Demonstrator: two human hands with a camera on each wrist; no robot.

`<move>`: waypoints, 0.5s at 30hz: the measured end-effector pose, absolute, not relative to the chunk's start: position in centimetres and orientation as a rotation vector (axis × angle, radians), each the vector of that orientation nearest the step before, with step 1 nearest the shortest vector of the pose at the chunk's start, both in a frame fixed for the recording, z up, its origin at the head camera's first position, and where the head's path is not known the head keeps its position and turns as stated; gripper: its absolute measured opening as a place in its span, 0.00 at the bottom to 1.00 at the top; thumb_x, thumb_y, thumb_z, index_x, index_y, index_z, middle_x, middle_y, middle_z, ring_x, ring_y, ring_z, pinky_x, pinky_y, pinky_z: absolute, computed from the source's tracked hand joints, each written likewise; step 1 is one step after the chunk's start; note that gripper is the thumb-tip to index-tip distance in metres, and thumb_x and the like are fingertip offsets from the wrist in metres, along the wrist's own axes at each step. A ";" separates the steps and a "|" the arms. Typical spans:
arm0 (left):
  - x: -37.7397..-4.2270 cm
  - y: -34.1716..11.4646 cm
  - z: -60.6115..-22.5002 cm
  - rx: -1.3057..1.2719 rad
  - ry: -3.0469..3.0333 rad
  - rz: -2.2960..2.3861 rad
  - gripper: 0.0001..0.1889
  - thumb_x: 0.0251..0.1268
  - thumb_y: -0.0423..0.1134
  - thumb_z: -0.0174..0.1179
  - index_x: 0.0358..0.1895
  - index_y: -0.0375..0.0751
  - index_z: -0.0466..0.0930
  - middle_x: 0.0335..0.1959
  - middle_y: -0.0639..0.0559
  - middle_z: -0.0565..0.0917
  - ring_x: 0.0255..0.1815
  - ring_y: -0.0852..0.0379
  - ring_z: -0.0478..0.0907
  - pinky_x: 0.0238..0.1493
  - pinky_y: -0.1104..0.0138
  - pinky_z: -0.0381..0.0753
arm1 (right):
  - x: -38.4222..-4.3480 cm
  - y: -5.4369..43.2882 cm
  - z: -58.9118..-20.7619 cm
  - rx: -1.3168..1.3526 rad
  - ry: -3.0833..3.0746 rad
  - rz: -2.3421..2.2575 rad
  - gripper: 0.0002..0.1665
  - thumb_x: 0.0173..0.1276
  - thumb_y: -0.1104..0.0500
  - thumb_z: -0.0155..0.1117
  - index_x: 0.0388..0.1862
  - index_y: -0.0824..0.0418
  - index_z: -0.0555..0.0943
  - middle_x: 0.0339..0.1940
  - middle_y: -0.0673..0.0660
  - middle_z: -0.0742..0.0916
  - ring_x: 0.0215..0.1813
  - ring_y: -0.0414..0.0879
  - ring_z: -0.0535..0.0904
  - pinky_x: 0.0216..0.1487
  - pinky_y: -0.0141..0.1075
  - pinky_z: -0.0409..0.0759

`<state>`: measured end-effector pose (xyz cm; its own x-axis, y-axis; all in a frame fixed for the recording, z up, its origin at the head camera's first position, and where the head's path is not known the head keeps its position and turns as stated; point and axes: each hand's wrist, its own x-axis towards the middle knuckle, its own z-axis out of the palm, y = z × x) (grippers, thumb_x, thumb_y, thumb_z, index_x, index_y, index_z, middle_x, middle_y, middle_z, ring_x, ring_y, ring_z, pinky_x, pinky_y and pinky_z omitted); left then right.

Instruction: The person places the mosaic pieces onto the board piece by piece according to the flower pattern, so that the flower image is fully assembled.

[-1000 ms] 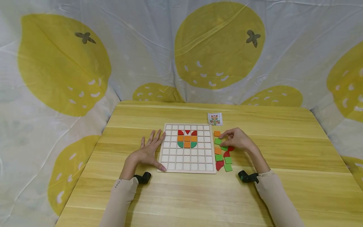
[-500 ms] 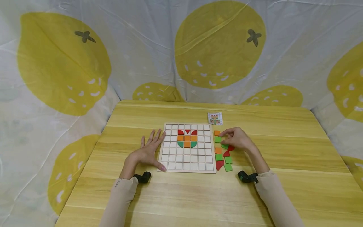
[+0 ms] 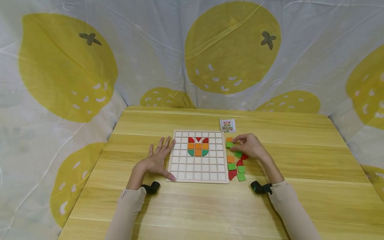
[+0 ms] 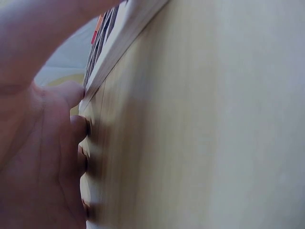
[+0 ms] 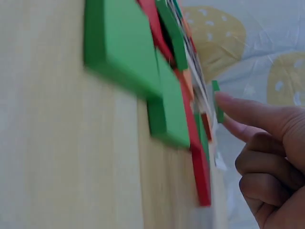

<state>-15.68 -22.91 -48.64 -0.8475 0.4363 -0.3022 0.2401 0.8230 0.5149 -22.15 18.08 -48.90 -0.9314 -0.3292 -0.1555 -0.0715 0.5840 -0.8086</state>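
A wooden grid board (image 3: 196, 169) lies in the middle of the table, with red, orange and dark green pieces set in a tulip-like shape in its upper cells. My left hand (image 3: 154, 162) spreads along the board's left side, fingertips at its edge and thumb at its lower left corner. In the right wrist view, a light green square tile (image 5: 218, 102) stands off the table between the thumb and index finger of my right hand (image 3: 249, 146). The other fingers of that hand are curled in. The same tile shows just right of the board in the head view.
Several loose pieces lie right of the board: green squares (image 3: 241, 177), an orange square (image 3: 230, 159) and red curved pieces (image 3: 232, 174). A small pattern card (image 3: 227, 126) lies behind the board's right corner. A lemon-print cloth (image 3: 156, 50) hangs behind the table.
My right hand has pinched the light green tile and lifted it, shifting slightly up and left so it overlaps the orange square behind. The left hand has stayed still.
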 end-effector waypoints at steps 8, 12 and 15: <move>-15.6 -23.0 -48.7 0.509 2.588 0.659 0.81 0.36 0.62 0.84 0.85 0.44 0.30 0.86 0.39 0.24 0.85 0.34 0.17 0.75 0.28 0.17 | -20.6 13.4 -48.3 -0.473 2.461 -1.300 0.14 0.61 0.58 0.80 0.44 0.60 0.91 0.16 0.48 0.64 0.21 0.42 0.57 0.24 0.31 0.58; -15.7 -22.9 -48.8 0.519 2.586 0.671 0.81 0.35 0.63 0.84 0.85 0.44 0.30 0.86 0.39 0.24 0.85 0.33 0.17 0.74 0.28 0.17 | -19.7 10.6 -48.5 -0.581 2.465 -1.231 0.14 0.58 0.57 0.82 0.42 0.59 0.92 0.15 0.47 0.66 0.22 0.41 0.59 0.26 0.30 0.58; -15.7 -22.9 -48.7 0.523 2.591 0.662 0.81 0.35 0.63 0.84 0.85 0.44 0.29 0.86 0.39 0.24 0.85 0.34 0.17 0.75 0.28 0.17 | -19.2 9.0 -48.5 -0.630 2.450 -1.203 0.14 0.57 0.57 0.83 0.41 0.60 0.91 0.14 0.47 0.68 0.21 0.40 0.61 0.26 0.29 0.58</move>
<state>-15.74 -22.88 -48.73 -0.8438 0.4476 -0.2962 0.2507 0.8166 0.5199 -19.20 9.04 -48.54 -0.8444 -0.5254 -0.1047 -0.2384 0.5435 -0.8048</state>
